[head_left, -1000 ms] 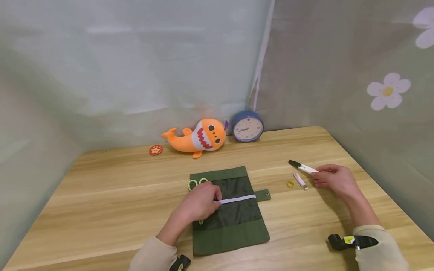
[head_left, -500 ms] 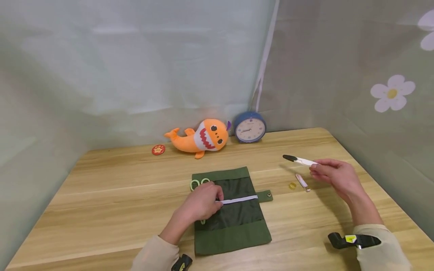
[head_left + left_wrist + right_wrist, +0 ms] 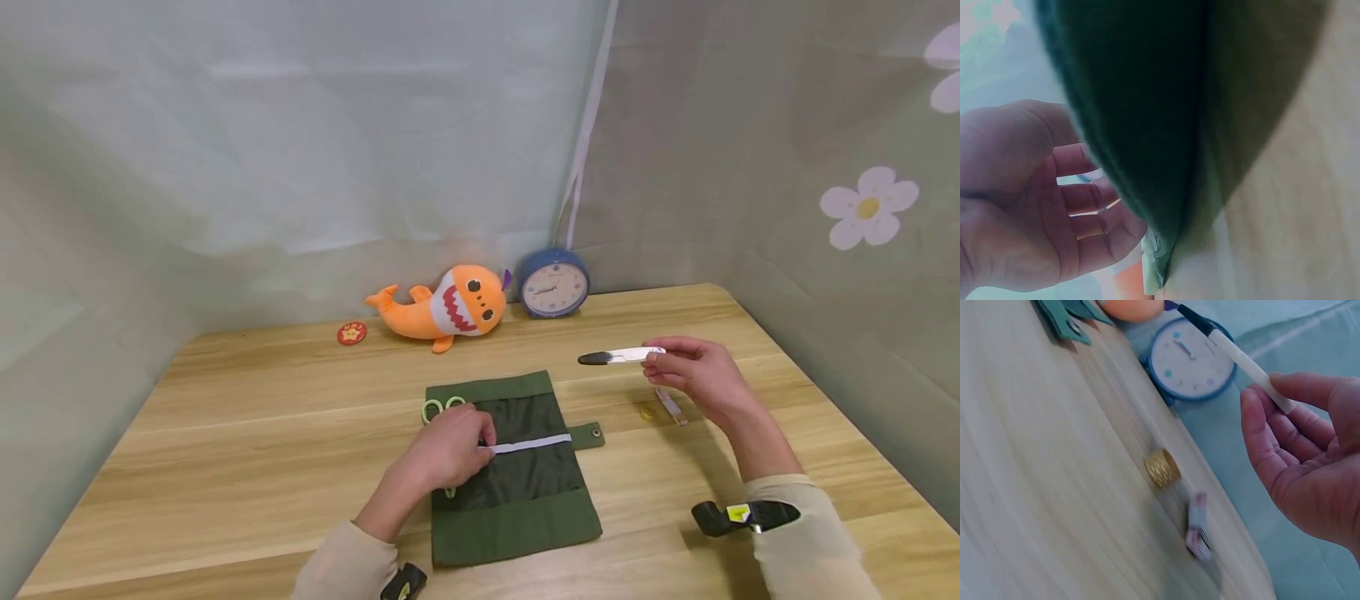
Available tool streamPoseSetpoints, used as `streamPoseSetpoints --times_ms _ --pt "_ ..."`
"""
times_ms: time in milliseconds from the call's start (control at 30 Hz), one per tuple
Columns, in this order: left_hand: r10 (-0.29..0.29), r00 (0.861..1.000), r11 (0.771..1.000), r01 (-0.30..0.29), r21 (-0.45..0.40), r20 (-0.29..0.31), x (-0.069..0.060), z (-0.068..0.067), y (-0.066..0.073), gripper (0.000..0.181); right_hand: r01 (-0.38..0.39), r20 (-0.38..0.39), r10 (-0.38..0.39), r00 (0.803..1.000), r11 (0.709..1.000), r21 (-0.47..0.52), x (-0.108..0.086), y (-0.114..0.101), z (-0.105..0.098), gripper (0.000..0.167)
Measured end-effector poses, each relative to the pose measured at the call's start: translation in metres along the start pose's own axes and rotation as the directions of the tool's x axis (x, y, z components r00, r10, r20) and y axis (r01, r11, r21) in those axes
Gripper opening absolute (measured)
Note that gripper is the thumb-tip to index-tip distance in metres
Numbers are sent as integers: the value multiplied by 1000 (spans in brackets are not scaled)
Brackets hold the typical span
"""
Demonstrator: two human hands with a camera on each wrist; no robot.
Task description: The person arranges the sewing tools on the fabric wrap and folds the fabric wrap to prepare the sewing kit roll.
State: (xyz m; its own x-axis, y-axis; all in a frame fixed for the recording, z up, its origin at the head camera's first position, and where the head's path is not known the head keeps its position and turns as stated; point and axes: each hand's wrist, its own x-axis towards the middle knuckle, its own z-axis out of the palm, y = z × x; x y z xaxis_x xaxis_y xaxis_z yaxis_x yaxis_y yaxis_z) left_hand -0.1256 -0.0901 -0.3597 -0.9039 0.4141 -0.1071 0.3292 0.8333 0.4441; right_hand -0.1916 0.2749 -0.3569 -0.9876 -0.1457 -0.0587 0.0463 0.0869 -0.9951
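Observation:
A green fabric roll-up pouch (image 3: 517, 525) lies unrolled on the table, a white elastic band (image 3: 532, 443) across its dark lining. My left hand (image 3: 450, 446) pinches the band near its left end. Light-green scissors (image 3: 432, 410) lie partly hidden beneath that hand, handles toward the back. In the left wrist view, the pouch's raised edge (image 3: 1141, 125) covers some fingertips. My right hand (image 3: 701, 375) holds a slim white tool with a black cap (image 3: 630, 356) above the table, between thumb and fingers. Under it lie a gold ring thimble (image 3: 1162, 468) and a small pink-and-white item (image 3: 1197, 526).
At the back of the wooden table (image 3: 247, 417) stand an orange plush shark (image 3: 408, 318) and a blue round clock (image 3: 555, 285). A red disc with a star (image 3: 351, 333) lies left of the shark. Curtains enclose the table's back and sides.
My right hand has lifted the white tool off the table and carried it left toward the pouch, turning it nearly level. My left hand stays at the band.

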Motion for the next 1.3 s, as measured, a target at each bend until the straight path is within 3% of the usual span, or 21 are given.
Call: streamPoseSetpoints --times_ms 100,300,700,1067,1300 --pt "4 1000 1000 -4 1 2 0 1 0 13 -19 20 20 1000 999 -41 4 -1 9 39" --pt "9 1000 1000 -9 1 -4 1 1 -1 13 -29 26 30 999 999 -40 12 0 24 27" --pt "-1 1000 1000 1 -3 -6 2 3 -1 14 -37 55 40 998 997 -66 23 6 50 41" --pt "-33 999 999 33 -11 14 2 3 0 14 -21 167 27 986 999 -36 34 12 77 46" --pt "-18 1000 1000 18 -7 2 2 4 -1 13 -50 184 56 981 998 -36 41 15 90 31"
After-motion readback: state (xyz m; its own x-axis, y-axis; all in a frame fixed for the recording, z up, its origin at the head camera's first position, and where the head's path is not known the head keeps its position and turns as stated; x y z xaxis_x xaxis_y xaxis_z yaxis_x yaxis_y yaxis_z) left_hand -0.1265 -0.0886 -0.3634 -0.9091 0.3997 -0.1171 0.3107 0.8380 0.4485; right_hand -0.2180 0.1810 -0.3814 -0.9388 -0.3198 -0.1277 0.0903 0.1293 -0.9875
